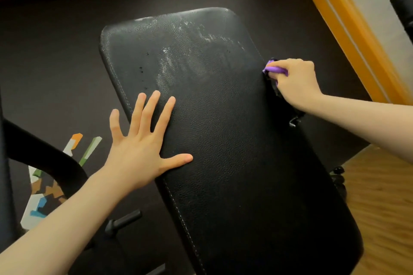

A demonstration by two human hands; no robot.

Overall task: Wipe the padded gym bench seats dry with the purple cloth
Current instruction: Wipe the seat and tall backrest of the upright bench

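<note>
Right hand [295, 82] fingers clamped on purple cloth [274, 70] at bench [234, 140] right edge, left hand [143, 140] fingers spread flat at left edge, wet streaks [178, 60] near far end.

Left hand [143, 152]: bare, no glove, ring or watch. Right hand [295, 82]: bare likewise. Both forearms uncovered; no sleeve in view.

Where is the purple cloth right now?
In the head view, the purple cloth is bunched in the right hand, at the right edge of the black bench pad, across from the flat left hand.
</note>
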